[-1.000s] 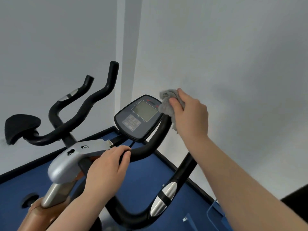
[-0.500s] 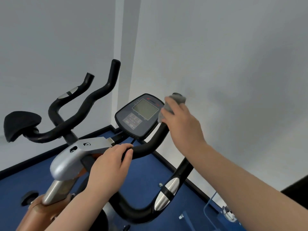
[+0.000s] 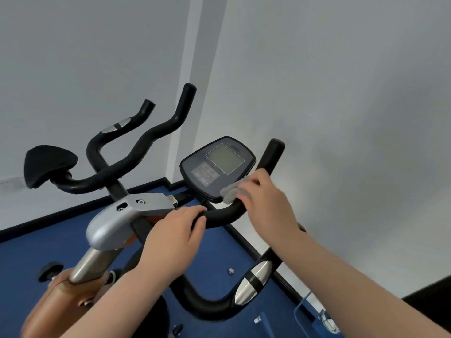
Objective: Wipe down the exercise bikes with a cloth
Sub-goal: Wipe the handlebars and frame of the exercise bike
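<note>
Pale grey walls (image 3: 341,93) meet in a corner behind the bike, and blue flooring (image 3: 36,259) runs beneath it. Your left hand (image 3: 170,242) rests on the near black handlebar (image 3: 219,215), fingers curled over the bar just below the console (image 3: 217,167), steadying the frame. Your right hand (image 3: 266,203) grips the grey cloth (image 3: 233,191), fingers bunched around it, and presses it against the same bar where it bends upward, right at the console's lower right edge. The cloth looks smeared, so you probably have it mid-stroke, though I can't tell whether it touches the console rim or only the bar.

You seem to be on the handlebar step for this bike, working the right-hand upright. The black tip (image 3: 275,145) of that upright stands bare above your hand, and the lower loop with its silver pulse sensor (image 3: 252,281) sits well below. Next you'd want to wrap the cloth fully round the tube and slide along its length, holding firm with the left hand so the bars don't twist. A second set of handlebars (image 3: 136,147) and a black pad (image 3: 48,164) on the left await wiping too.
</note>
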